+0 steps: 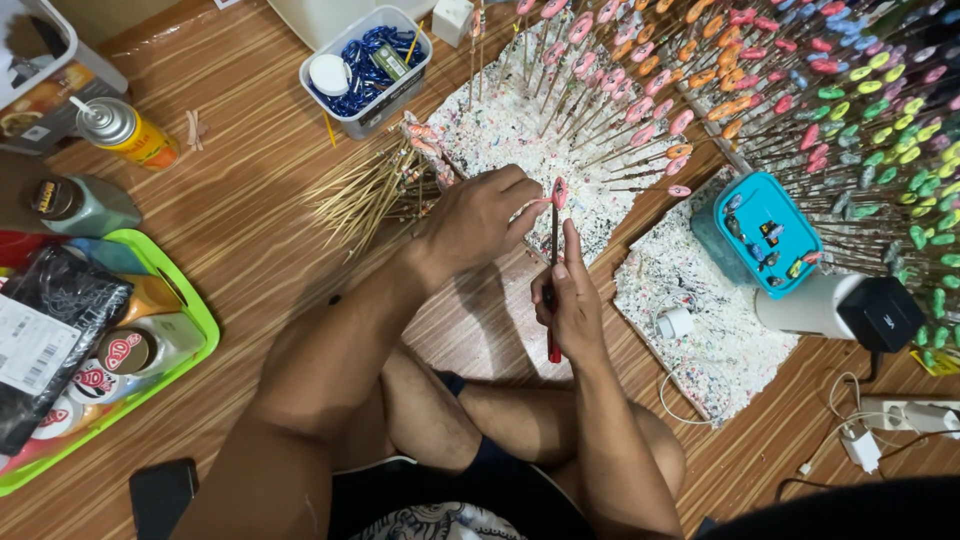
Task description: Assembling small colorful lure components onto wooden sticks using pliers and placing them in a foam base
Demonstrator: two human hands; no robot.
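Observation:
My left hand (478,222) pinches a thin stick that carries a small pink oval piece (559,192) at its tip. My right hand (572,298) grips a red-handled brush (551,330) upright, its tip touching the pink piece. Both hands hover over a paint-speckled white foam board (505,135). A loose bundle of bare wooden sticks (365,195) with a few painted pieces lies just left of my left hand. Many painted pieces on sticks (700,80), pink, orange, red, green and blue, stand stuck in the foam at the back right.
A green tray (195,320) with paint jars and a black bag sits at left. A spray can (125,130) and a bottle (80,205) lie on the wooden floor. A clear tub (365,70) of blue items, a teal box (765,235), a second foam board (690,300) and power cables (880,420) surround me.

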